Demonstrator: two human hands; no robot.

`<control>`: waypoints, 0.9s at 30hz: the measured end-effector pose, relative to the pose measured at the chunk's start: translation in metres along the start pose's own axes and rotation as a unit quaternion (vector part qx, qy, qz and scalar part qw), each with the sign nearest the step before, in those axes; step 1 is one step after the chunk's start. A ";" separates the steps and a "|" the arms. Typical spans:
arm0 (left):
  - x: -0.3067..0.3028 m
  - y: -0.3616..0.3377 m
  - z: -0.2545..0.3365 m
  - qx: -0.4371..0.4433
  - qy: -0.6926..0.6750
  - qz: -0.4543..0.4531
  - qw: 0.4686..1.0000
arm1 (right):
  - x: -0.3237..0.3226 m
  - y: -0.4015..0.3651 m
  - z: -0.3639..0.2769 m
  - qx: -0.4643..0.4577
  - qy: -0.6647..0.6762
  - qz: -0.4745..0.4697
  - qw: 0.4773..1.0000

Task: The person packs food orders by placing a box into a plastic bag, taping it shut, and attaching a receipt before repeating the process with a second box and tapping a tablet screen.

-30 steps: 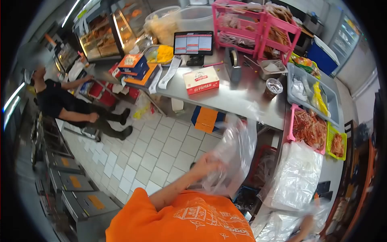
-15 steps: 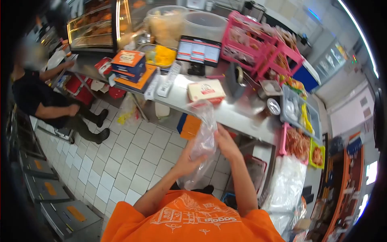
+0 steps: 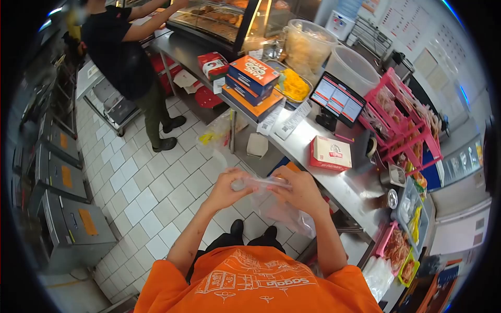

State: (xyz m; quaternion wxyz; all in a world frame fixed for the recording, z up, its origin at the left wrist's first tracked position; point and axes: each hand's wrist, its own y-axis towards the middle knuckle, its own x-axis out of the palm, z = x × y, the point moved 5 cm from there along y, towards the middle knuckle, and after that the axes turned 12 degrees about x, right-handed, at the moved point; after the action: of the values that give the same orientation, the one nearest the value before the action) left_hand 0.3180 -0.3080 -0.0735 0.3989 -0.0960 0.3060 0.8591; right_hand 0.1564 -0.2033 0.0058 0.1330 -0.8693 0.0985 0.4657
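Observation:
A clear plastic bag hangs between my hands, above the floor and in front of the counter edge. My left hand pinches one side of its gathered upper edge. On the other side, my right hand is closed on the same edge, with fingers and thumb pressed together. The bag's edge is stretched across the gap between the two hands, and its body droops below my right hand. Nothing can be made out inside it. Closest to my right hand on the counter is a small white and red box.
The steel counter carries stacked orange and blue boxes, a tablet screen, pink crates and large clear tubs. Another person stands at the display case. Grey cabinets line the left side.
The bag was held upright lengthwise; now its edge is stretched sideways between both hands and its body hangs down. My view has turned left, and the other person now reaches toward the display case.

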 end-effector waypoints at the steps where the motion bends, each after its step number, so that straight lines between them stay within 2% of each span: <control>1: 0.007 -0.003 -0.014 -0.054 -0.133 -0.046 0.989 | -0.004 0.003 -0.002 -0.034 0.067 0.001 0.997; 2: 0.007 -0.006 -0.021 -0.058 -0.131 -0.045 0.989 | -0.005 0.008 0.000 -0.035 0.070 -0.003 0.997; 4: -0.003 -0.012 -0.036 -0.177 -0.223 0.173 0.943 | -0.011 0.017 0.005 -0.036 0.111 0.017 0.993; 5: -0.001 -0.011 -0.034 -0.182 -0.226 0.176 0.941 | -0.012 0.019 0.005 -0.035 0.109 0.011 0.993; 7: -0.020 -0.005 -0.012 -0.102 -0.087 0.271 0.953 | -0.022 0.019 -0.001 -0.094 0.198 0.027 0.975; 8: -0.020 -0.007 -0.011 -0.105 -0.086 0.271 0.953 | -0.021 0.021 0.000 -0.093 0.199 0.024 0.975; 10: -0.020 -0.002 0.002 0.001 0.036 0.191 0.981 | -0.019 0.025 0.001 -0.103 0.200 0.033 0.974; 14: -0.018 0.010 0.015 -0.004 0.010 0.170 0.985 | -0.013 0.032 0.005 -0.092 0.188 0.026 0.977; 16: -0.019 0.014 0.020 -0.065 -0.046 0.198 0.977 | -0.007 0.033 0.005 -0.076 0.158 0.001 0.984; 17: -0.020 0.011 0.017 -0.065 -0.045 0.200 0.977 | -0.004 0.034 0.006 -0.078 0.157 0.000 0.984; 19: -0.011 -0.001 -0.005 -0.149 -0.075 0.156 0.974 | -0.009 0.035 0.010 -0.059 0.017 0.161 0.985; 20: -0.003 -0.010 -0.013 -0.149 -0.074 0.157 0.974 | 0.001 0.032 0.011 -0.060 0.017 0.160 0.985; 22: 0.021 -0.035 -0.039 -0.229 -0.267 0.219 0.910 | 0.016 0.014 0.008 -0.049 -0.063 0.394 0.915; 23: 0.029 -0.044 -0.040 -0.230 -0.266 0.217 0.911 | 0.040 0.012 0.014 -0.016 0.037 0.299 0.954; 24: 0.039 -0.053 -0.040 -0.244 -0.280 0.236 0.898 | 0.068 0.009 0.017 0.019 0.137 0.197 0.971; 26: 0.061 -0.072 -0.046 -0.257 -0.295 0.248 0.886 | 0.114 0.004 0.018 0.098 0.305 0.058 0.945; 27: 0.072 -0.083 -0.054 -0.265 -0.294 0.266 0.879 | 0.131 0.003 0.020 0.103 0.307 0.063 0.944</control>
State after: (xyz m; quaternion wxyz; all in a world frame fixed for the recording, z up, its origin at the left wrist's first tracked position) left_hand 0.3273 -0.2542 -0.1834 0.1862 0.1439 -0.0509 0.9706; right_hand 0.2115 -0.2061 -0.1145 0.1554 -0.9438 0.2364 0.1706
